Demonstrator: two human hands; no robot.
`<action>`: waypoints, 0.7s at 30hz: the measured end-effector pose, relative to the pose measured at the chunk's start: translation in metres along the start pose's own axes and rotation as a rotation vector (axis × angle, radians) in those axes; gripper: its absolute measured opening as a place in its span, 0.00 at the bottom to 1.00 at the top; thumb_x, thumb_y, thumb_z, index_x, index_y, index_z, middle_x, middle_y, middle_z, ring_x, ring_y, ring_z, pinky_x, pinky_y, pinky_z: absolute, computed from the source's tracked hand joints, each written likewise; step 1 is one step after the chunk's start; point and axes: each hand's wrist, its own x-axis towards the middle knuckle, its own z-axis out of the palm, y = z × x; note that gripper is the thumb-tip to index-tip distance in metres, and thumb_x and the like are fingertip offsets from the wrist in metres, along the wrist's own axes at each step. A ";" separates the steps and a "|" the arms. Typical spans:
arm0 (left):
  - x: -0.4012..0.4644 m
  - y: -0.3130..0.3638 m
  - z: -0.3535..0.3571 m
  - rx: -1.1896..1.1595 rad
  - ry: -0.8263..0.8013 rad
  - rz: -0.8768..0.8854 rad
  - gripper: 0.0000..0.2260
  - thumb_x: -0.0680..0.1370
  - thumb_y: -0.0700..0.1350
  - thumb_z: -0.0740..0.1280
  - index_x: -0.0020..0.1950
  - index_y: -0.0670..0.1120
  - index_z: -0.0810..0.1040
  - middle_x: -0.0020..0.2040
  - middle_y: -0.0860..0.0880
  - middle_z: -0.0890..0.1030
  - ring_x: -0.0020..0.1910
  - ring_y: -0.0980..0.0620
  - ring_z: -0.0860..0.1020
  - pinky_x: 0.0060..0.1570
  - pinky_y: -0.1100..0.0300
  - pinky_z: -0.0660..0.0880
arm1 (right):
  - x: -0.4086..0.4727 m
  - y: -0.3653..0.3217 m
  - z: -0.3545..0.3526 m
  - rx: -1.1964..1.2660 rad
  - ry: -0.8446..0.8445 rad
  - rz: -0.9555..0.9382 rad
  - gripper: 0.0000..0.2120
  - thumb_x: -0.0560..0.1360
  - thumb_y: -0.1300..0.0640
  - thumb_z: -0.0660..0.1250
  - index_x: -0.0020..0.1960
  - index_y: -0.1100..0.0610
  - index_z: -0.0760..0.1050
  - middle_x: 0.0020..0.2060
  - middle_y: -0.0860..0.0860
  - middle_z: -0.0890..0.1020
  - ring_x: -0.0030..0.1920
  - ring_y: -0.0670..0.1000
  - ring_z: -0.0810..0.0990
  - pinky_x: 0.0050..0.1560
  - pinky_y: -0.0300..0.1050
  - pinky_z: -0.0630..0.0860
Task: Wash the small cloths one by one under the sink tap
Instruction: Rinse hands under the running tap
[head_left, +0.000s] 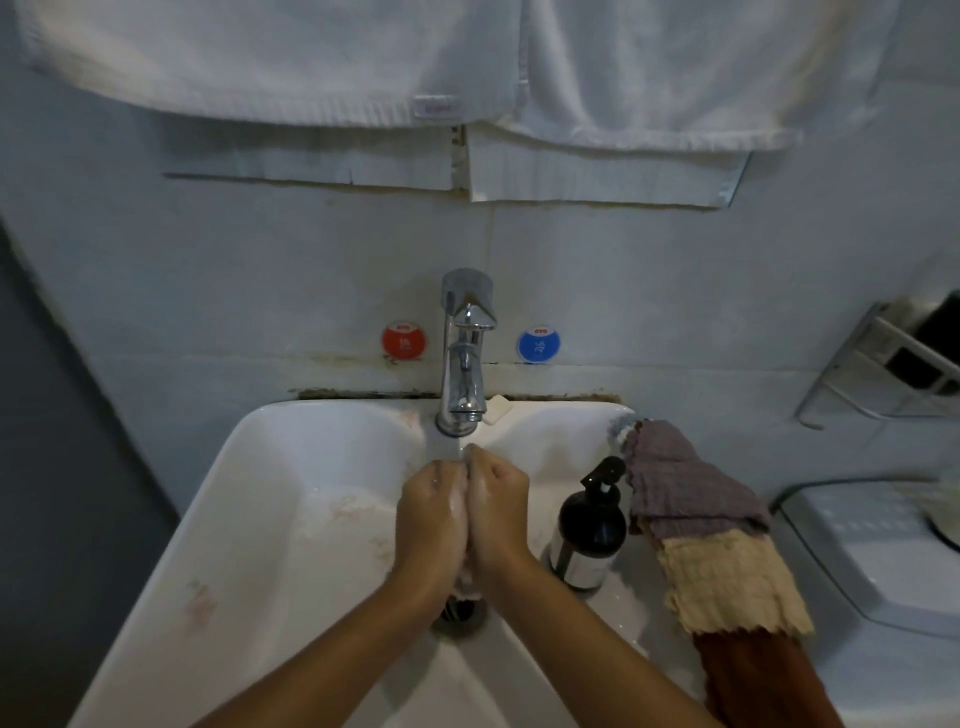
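Observation:
Water runs from the chrome tap into the white sink. Under the stream, my left hand and my right hand press against each other with fingers curled. They squeeze a small pale pink cloth; only a wet bit of it shows below my palms. Other small cloths lie in a row on the sink's right rim: a purple-grey cloth, a cream cloth and a rust-brown cloth.
A dark pump bottle stands on the rim just right of my hands. A soap bar lies behind the tap. White towels hang above. A wire shelf is on the right wall, and a white appliance sits below it.

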 end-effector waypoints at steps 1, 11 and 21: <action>-0.003 0.001 0.002 0.000 0.007 0.022 0.16 0.82 0.43 0.57 0.36 0.45 0.75 0.32 0.47 0.78 0.34 0.50 0.78 0.32 0.61 0.71 | 0.003 -0.001 0.000 0.026 -0.012 0.027 0.16 0.77 0.51 0.62 0.32 0.54 0.69 0.28 0.52 0.70 0.34 0.53 0.70 0.39 0.52 0.70; -0.004 0.004 0.004 0.004 -0.022 -0.043 0.14 0.82 0.46 0.57 0.42 0.44 0.78 0.35 0.46 0.81 0.37 0.48 0.81 0.33 0.61 0.73 | 0.003 -0.010 -0.006 0.019 0.051 0.035 0.16 0.81 0.60 0.62 0.33 0.56 0.72 0.27 0.52 0.71 0.33 0.51 0.73 0.35 0.47 0.70; -0.007 0.012 -0.002 -0.054 -0.027 -0.065 0.17 0.84 0.55 0.54 0.47 0.47 0.77 0.40 0.44 0.83 0.37 0.48 0.83 0.36 0.52 0.82 | 0.005 -0.011 -0.011 0.087 0.112 0.087 0.16 0.80 0.60 0.61 0.33 0.55 0.71 0.28 0.54 0.72 0.32 0.52 0.72 0.33 0.45 0.69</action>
